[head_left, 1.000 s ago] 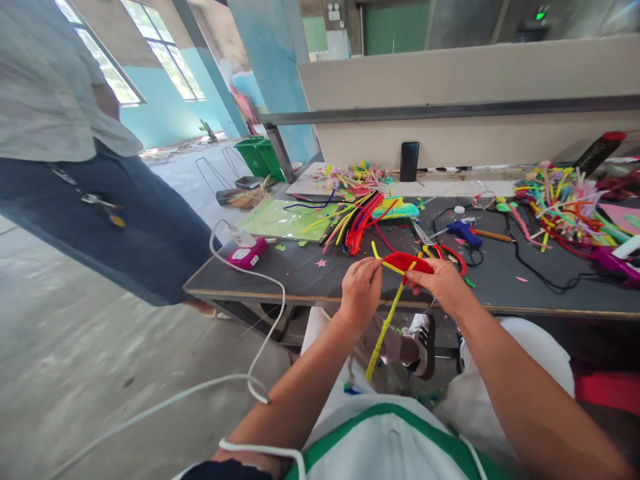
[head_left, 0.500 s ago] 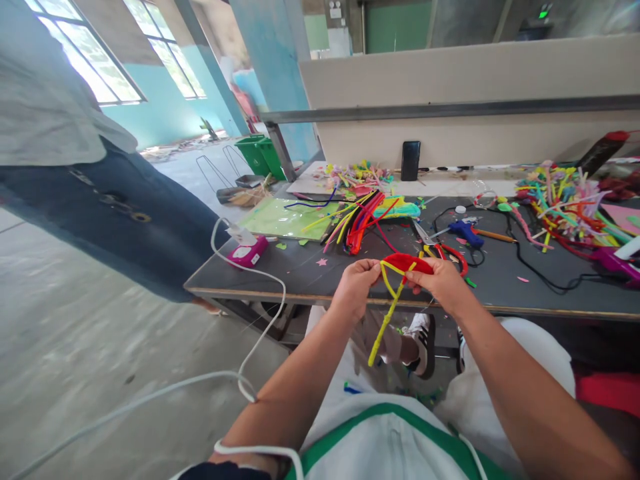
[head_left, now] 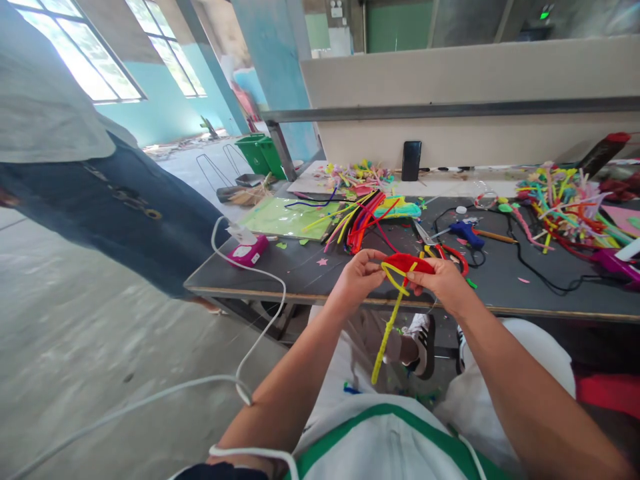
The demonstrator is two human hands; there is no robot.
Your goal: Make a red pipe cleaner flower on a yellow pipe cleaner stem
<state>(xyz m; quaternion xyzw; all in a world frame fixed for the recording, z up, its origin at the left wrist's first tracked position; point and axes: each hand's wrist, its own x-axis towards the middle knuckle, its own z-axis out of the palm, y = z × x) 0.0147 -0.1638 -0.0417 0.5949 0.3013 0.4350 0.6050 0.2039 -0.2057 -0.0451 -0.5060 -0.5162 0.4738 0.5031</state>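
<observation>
Above the table's front edge, my left hand (head_left: 364,272) pinches the left end of a red, leaf-shaped fuzzy piece (head_left: 407,261), where a bend of yellow pipe cleaner (head_left: 385,340) meets it. My right hand (head_left: 444,279) is closed on the piece's right end, thumb towards me. The yellow pipe cleaner forms a narrow loop in front of the red piece. Its twisted, thicker tail hangs down over my lap. A short red tip shows below my right thumb. Just beyond my right hand lie scissors (head_left: 453,257) with red handles.
Loose pipe cleaners (head_left: 357,223) fan out behind my hands, beside a green sheet (head_left: 285,219). A blue glue gun (head_left: 466,232) and its black cord lie to the right. A phone (head_left: 411,161) leans at the back. A white cable (head_left: 277,280) crosses my left arm. Someone stands at left.
My left fingers have shifted their grip at the red piece's left end. The yellow loop has narrowed, and its tail hangs slightly lower. The person at left has moved a little.
</observation>
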